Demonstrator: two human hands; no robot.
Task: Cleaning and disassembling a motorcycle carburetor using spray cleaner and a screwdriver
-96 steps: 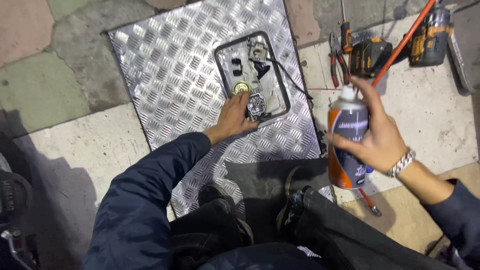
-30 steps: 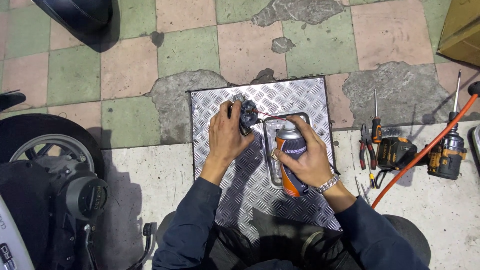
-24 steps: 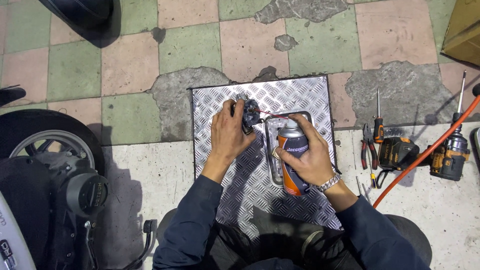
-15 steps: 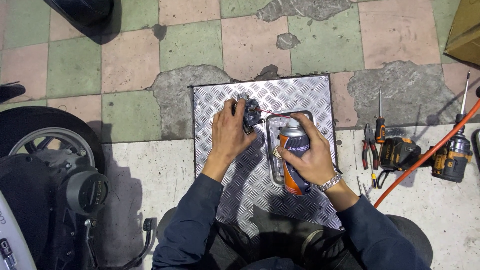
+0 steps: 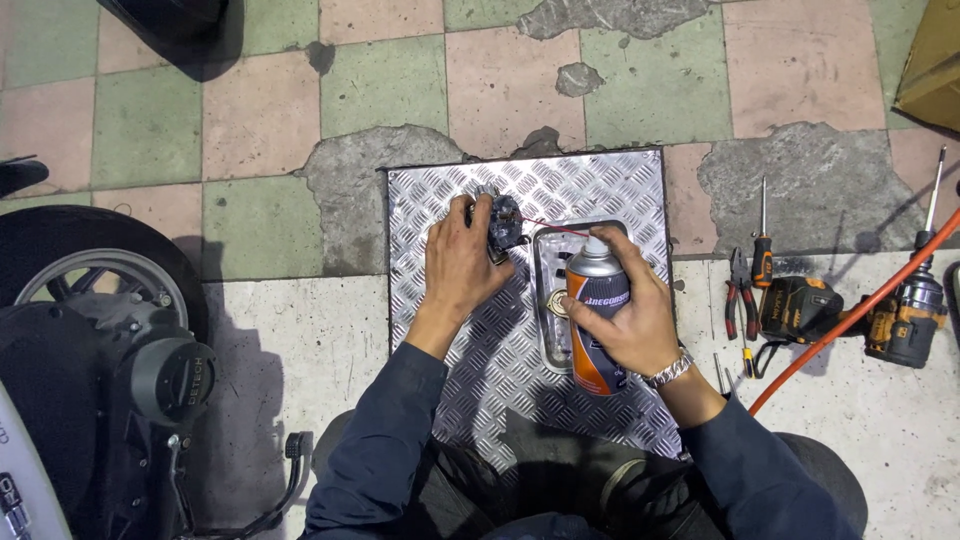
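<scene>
My left hand point(image 5: 462, 262) grips a small dark metal part point(image 5: 503, 223) and holds it above a ribbed metal plate point(image 5: 450, 190). My right hand point(image 5: 632, 322) is wrapped around a silver and orange spray can point(image 5: 594, 300), held upright. A thin red straw point(image 5: 550, 228) runs from the can's nozzle to the dark part. Under the can lies a small metal tray point(image 5: 548, 290), mostly hidden by my right hand.
To the left stand a tyre point(image 5: 60, 250) and a dark engine casing point(image 5: 165, 375). On the pale slab at right lie pliers point(image 5: 738, 290), a screwdriver point(image 5: 762, 245), a cordless drill point(image 5: 905, 315) and an orange hose point(image 5: 850, 320). A cardboard box point(image 5: 935, 65) sits top right.
About three seconds ago the left hand rested on the tray and the can was held off to the right. Now the left hand holds the part up and the can points at it.
</scene>
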